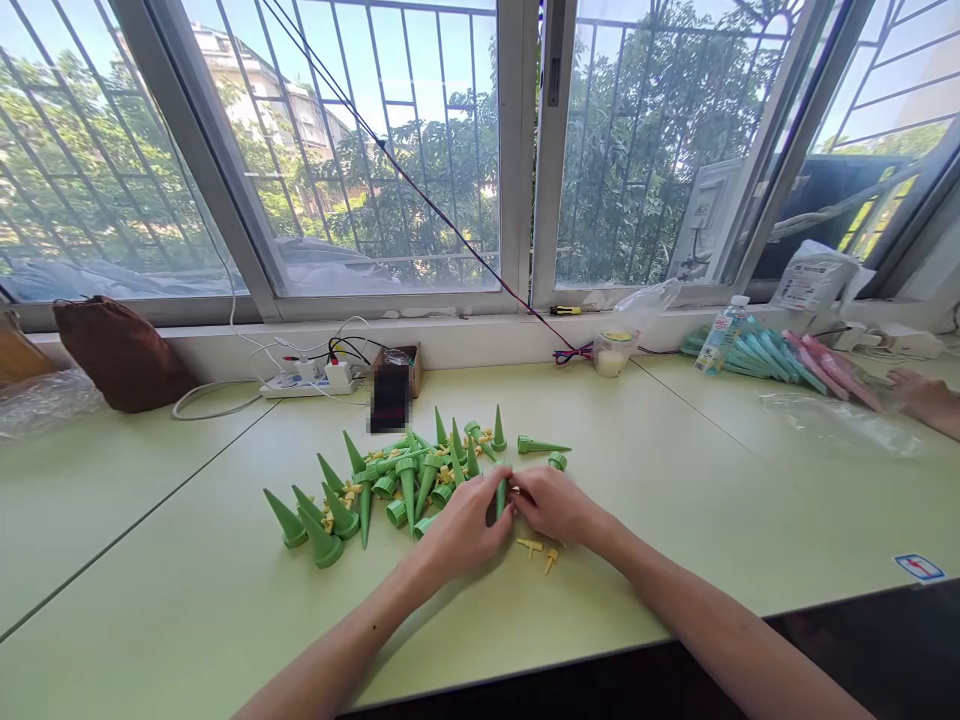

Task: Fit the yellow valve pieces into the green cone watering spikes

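My left hand [474, 515] is closed around a green plastic spike [501, 498], which shows between thumb and fingers. Right against it, my right hand [559, 503] has its fingertips pinched together at the spike; what they grip is mostly hidden. Just below my right hand lie a yellow T-shaped fitting [531, 546] and a small yellow valve piece [552, 559]. A heap of green spikes [406, 485] mixed with small yellow fittings spreads left of my hands. One loose spike [544, 445] lies on its side beyond them, near a green cap [557, 461].
On the pale green table [187, 530], a power strip [307, 385], small box [409, 375] and brown bag [124, 355] stand toward the window. At right are a plastic cup [613, 353], bottle [721, 335], teal packets [776, 355] and another person's hand [926, 398].
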A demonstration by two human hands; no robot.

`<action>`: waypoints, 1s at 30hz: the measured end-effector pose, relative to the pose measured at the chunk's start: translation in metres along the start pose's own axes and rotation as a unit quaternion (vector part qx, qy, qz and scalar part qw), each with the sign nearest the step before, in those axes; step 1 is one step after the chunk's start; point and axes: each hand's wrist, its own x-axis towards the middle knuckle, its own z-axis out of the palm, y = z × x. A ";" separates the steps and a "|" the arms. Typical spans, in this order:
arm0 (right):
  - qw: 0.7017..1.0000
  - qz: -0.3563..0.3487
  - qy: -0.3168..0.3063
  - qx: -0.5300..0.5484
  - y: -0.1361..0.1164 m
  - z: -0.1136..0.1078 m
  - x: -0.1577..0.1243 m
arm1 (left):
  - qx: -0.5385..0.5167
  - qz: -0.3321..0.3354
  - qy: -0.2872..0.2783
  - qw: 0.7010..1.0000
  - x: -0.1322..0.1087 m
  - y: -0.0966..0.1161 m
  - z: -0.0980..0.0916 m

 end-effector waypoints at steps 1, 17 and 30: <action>1.000 0.001 0.000 0.000 0.000 0.000 0.000 | 0.001 0.000 -0.001 1.000 0.000 0.000 0.000; 1.000 0.000 -0.011 -0.003 -0.001 -0.001 0.001 | 0.002 -0.009 -0.024 1.000 0.001 -0.002 0.001; 1.000 -0.002 -0.018 -0.017 -0.002 -0.003 0.001 | 0.008 -0.005 -0.027 1.000 0.002 -0.001 0.001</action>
